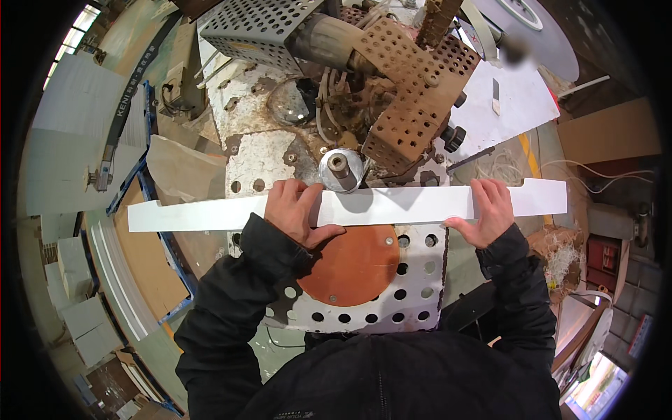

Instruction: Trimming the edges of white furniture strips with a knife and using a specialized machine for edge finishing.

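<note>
A long white board strip [399, 205] with notched ends lies crosswise over the machine table, its far edge against or close to a metal roller [341, 168]. Left of the roller, my left hand [292, 212] grips the strip, fingers over the far edge and thumb at the near one. Toward the strip's right end, my right hand [486, 212] holds it in the same way. Beneath and nearer to me sits a round orange-brown plate [350, 269], fixed with screws to the perforated white tabletop [423, 304]. The strip hides part of that plate.
Beyond the roller stand a rusty perforated guard [413, 105], a motor [325, 42] and loose hoses. A knife-like blade [496, 96] lies on a white panel at the right. Stacked white boards [126, 280] fill the left, and tangled strapping [560, 262] is on the right.
</note>
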